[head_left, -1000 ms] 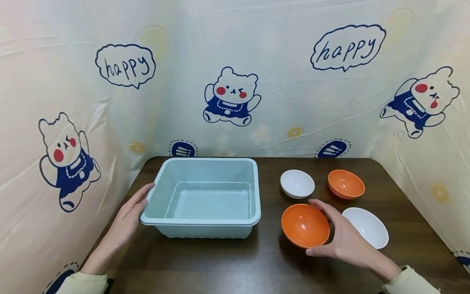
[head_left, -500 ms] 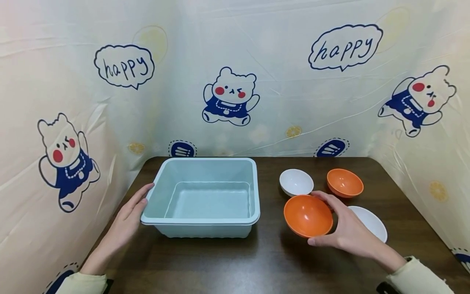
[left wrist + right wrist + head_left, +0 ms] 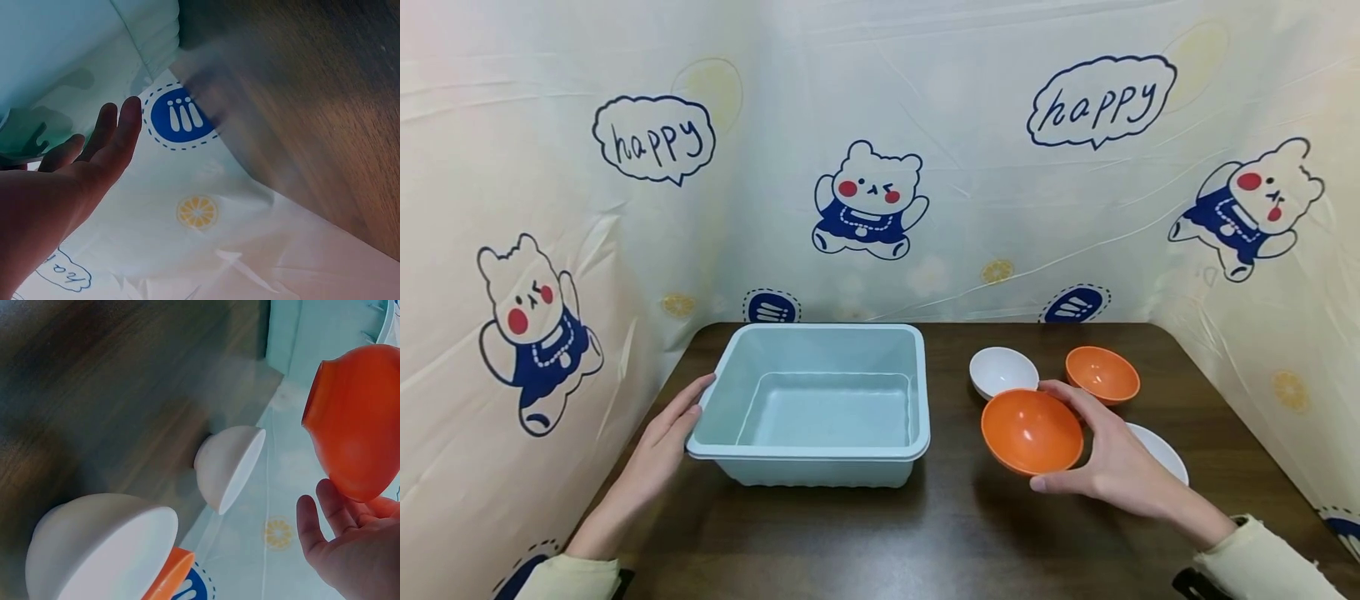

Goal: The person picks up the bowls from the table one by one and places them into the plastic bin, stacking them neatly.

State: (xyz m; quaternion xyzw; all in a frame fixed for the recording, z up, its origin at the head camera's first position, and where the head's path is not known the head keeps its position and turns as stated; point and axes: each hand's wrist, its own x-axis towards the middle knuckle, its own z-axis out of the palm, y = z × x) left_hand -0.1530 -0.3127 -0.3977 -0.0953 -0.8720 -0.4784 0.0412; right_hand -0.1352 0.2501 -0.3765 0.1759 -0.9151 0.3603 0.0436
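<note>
My right hand (image 3: 1116, 458) grips an orange bowl (image 3: 1032, 432) at its right side, thumb near the front and fingers toward the back. In the right wrist view this orange bowl (image 3: 359, 419) hangs off the table, its foot in plain sight. My left hand (image 3: 658, 450) rests at the left rim of a pale blue rectangular basin (image 3: 820, 454). The left wrist view shows loosely extended fingers (image 3: 122, 134) beside the basin wall (image 3: 150, 37); the thumb is mostly hidden there. Nothing lies inside the basin.
Behind the held bowl stand a small white bowl (image 3: 1002, 371) and another orange bowl (image 3: 1102, 373). A second white bowl (image 3: 1161, 450) is partly covered by my right hand. Patterned cloth (image 3: 955, 167) encloses the brown table (image 3: 880, 533) at the back and sides.
My right hand has lifted the orange bowl off the table and moved it slightly up and away from me. The left hand and the basin have stayed put.
</note>
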